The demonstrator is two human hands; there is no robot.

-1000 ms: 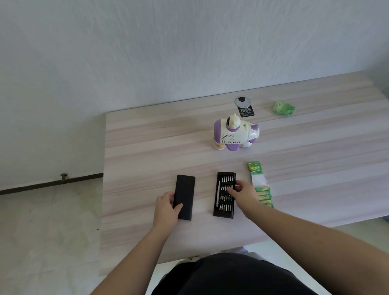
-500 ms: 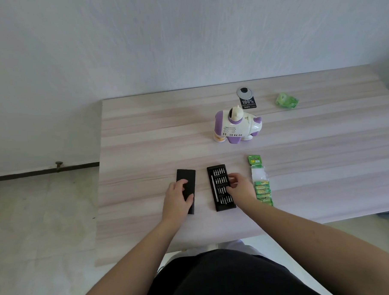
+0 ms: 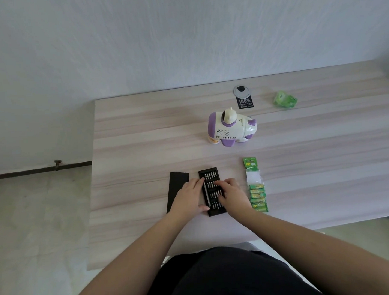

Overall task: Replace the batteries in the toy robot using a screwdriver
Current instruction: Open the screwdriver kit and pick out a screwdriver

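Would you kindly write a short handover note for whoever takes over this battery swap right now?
Left hand: resting at the left edge of the open bit tray, holding nothing.
Right hand: fingers on the bits in the tray, nothing lifted out that I can see.
Tray lid lies left of the tray; the driver handle sits in its slot.
Battery strip lies right of the tray, some cells already gone.
Toy robot stands farther back, untouched.
Done: kit opened. Left: pick bit, assemble driver, unscrew cover, swap batteries, close.
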